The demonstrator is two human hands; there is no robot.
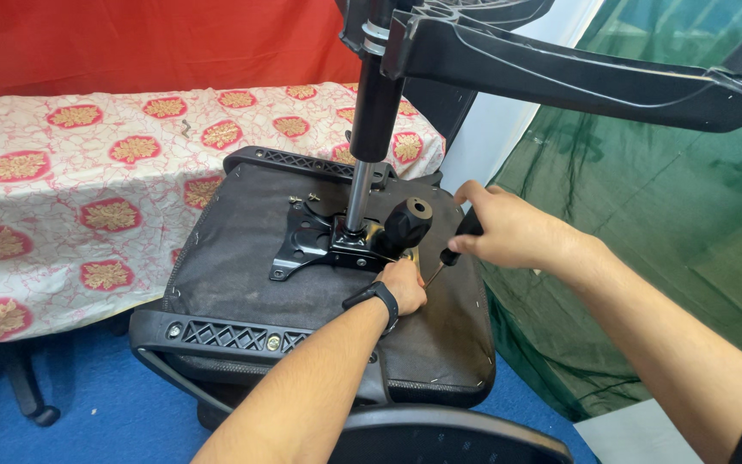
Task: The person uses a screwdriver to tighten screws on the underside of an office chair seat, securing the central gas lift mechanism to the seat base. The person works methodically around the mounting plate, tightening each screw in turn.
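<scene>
1. Screwdriver (pixel 457 245), black-handled with a thin shaft slanting down to the left, sat just right of centre frame, its tip aimed at the near right corner of the black metal mounting plate (pixel 319 241).
2. Right hand (pixel 508 230) was wrapped tight around the screwdriver's handle, fingers pressed together on it, held high so the shaft could angle in under the knob.
3. Left hand (pixel 404 283), wearing a black wristband, rested on the seat underside (pixel 242 275) beside the tip; its fingers curled at the plate's edge, apparently steadying something small there, though what they pinched could not be told.
4. An office chair lay upside down at centre frame, so the plate faced up and was reachable.
5. A gas-lift column (pixel 369 129) rose from the plate to the star base (pixel 560 73) across the upper right.
6. A black adjustment knob (pixel 407 222) stuck out just above the left hand.
7. A bed with a floral cover (pixel 70 189) filled the left.
</scene>
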